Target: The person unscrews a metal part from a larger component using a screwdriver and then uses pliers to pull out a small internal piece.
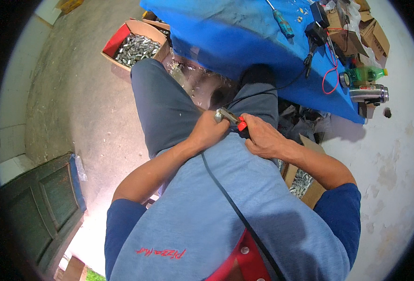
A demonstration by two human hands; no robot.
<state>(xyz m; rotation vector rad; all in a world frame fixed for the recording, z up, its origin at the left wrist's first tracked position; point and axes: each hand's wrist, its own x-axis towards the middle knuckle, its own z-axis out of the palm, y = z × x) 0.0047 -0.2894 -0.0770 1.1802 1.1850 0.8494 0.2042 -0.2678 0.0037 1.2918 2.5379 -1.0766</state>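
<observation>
I sit with my grey-trousered knees up, and both hands meet over my lap. My left hand (210, 131) is closed around a small silver metal cylinder (221, 114) whose end sticks out past my thumb. My right hand (262, 136) grips red-handled pliers (240, 124), their jaws touching the metal piece. A black cable (254, 92) runs from the hands up to the blue table.
A blue-covered table (235, 42) stands ahead with a blue-handled screwdriver (282, 22), a black adapter (315, 33), red wire, a green bottle (367, 74) and a steel flask (369, 93). A cardboard box of silver metal pieces (134, 47) sits left; another box (303, 182) is by my right elbow.
</observation>
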